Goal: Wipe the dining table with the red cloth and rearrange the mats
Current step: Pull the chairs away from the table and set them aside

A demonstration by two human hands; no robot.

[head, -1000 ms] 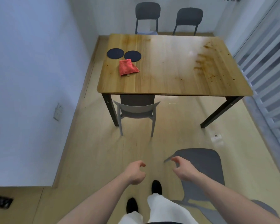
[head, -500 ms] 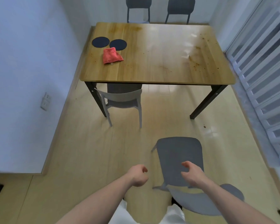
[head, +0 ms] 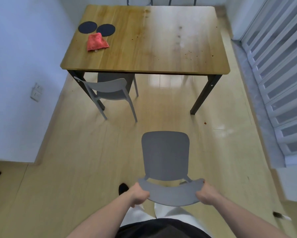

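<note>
Both my hands are wrapped around the curved backrest of a grey plastic chair (head: 165,157), left hand (head: 138,194) and right hand (head: 206,193) at its ends. The crumpled red cloth (head: 96,42) sits on the wooden surface (head: 153,42), touching two round dark mats (head: 96,29).

Wooden dining table (head: 161,40), two round dark mats (head: 87,27) (head: 106,30) touching near left corner, crumpled red cloth (head: 96,42) overlapping them, scattered brown crumbs (head: 189,52)

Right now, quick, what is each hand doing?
Left hand: closed on the left end of the grey chair backrest.
Right hand: closed on the right end of the same backrest.
</note>
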